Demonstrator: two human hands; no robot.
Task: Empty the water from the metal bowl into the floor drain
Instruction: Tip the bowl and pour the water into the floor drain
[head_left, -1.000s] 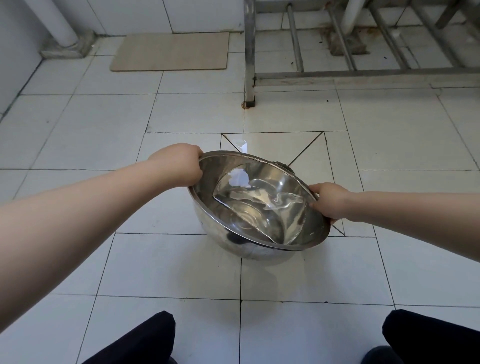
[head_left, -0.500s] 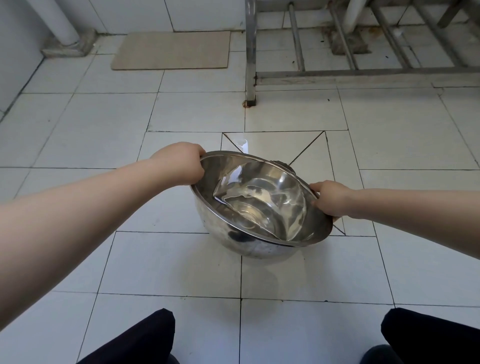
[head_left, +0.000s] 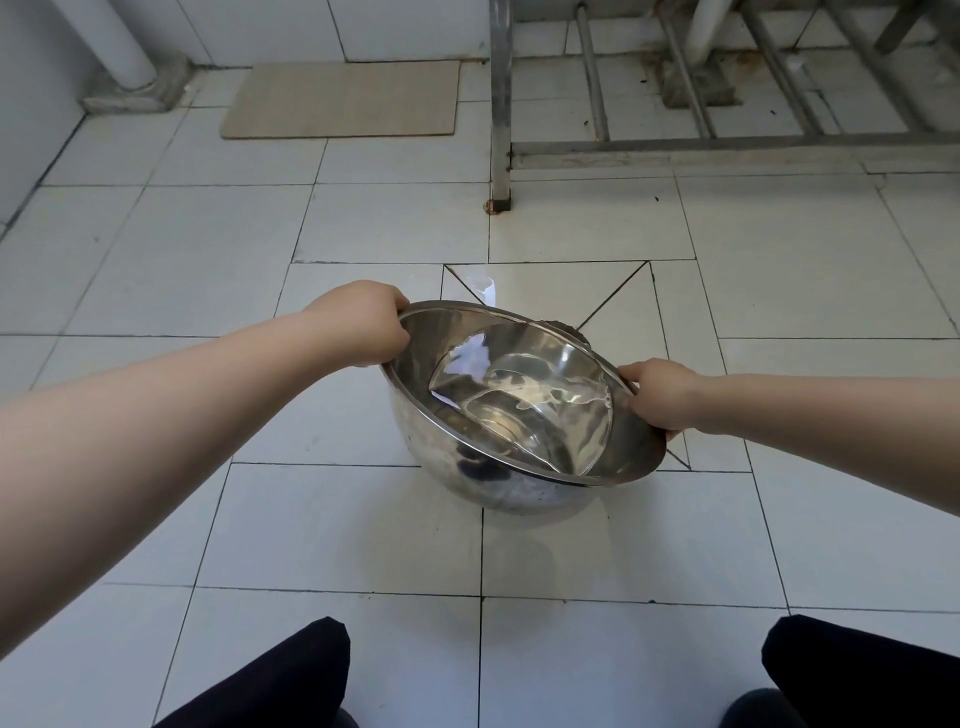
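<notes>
1. The bowl (head_left: 524, 410) is gripped by its rim, the left hand (head_left: 358, 325) closed on the near-left edge and the right hand (head_left: 657, 397) closed on the right edge.
2. Compared with a second ago, the bowl has been tipped further away, and the water (head_left: 524, 395) is pooled toward the far wall.
3. Water is now seen spilling past the far rim; pouring is judged under way.
4. The drain (head_left: 569, 328) is glimpsed just beyond the far rim, mostly hidden.
</notes>
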